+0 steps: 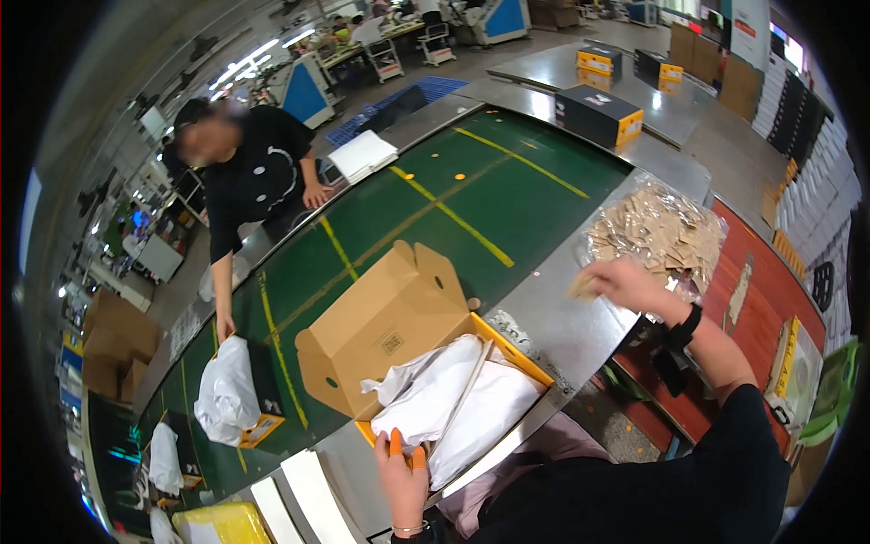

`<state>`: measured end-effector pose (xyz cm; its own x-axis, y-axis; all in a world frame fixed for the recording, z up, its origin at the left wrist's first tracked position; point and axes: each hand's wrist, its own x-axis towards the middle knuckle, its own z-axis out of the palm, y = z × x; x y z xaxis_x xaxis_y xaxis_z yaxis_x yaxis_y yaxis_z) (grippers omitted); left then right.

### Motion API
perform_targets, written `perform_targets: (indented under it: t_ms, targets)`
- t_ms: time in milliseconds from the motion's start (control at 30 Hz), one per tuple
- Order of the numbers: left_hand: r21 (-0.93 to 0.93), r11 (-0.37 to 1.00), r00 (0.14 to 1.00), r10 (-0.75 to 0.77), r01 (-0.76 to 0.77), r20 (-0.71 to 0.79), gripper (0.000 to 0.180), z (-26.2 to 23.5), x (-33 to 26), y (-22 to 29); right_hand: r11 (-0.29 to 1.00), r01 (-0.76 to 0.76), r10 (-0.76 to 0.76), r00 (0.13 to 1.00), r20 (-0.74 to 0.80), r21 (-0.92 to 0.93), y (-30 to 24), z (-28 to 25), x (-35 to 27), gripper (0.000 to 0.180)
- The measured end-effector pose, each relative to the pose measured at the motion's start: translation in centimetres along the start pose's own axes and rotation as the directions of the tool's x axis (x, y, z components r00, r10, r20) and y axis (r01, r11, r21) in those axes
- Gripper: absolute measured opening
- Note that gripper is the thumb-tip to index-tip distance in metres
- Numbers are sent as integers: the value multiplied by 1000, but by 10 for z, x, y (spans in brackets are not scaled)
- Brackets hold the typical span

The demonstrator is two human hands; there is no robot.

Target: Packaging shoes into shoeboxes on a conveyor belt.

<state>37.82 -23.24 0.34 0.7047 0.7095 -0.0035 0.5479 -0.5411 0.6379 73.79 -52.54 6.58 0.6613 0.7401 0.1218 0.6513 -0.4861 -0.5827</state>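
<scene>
An open cardboard box (510, 343), brown inside with a yellow rim, sits in front of me with its lid tilted back over the green belt. Inside lie items wrapped in white paper (489, 399), a pale narrow strip running between them. My left hand (403, 476), orange covers on two fingertips, is closed on the box's near left edge beside the wrapping. Off to the right, my right hand (627, 286) pinches a small tan cardboard piece (583, 288), slightly blurred. It is beside a clear plastic bag of similar cardboard pieces (657, 227).
A green conveyor belt (362, 227) with yellow lines crosses ahead. At the left, a co-worker's hand (225, 326) touches a white-wrapped bundle (227, 390) on another box. Black-and-yellow boxes (598, 116) stand at the far right. White sheets (313, 494) lie near my left arm.
</scene>
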Motion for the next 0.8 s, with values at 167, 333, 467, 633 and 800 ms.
perform_targets:
  t_ms: [167,333,467,633,800]
  targets:
    - [58,997,999,43,-42,-14,51,4,3,-10,855,126,-276,932,236,503,-83,75,42,35]
    - [-43,995,976,84,-95,-200,70,8,-2,-8,859,142,-110,990,-94,492,-85,106,88,56]
    - [-217,976,997,-31,15,-69,71,18,5,-40,785,-296,313,948,64,544,-17,155,136,57]
    - [-57,987,981,144,-153,-131,74,2,7,-34,1,-483,-54,874,482,876,-49,172,159,71]
    - [-388,921,988,-88,32,-128,78,-10,10,-27,-62,-362,-187,920,346,930,-96,126,145,65]
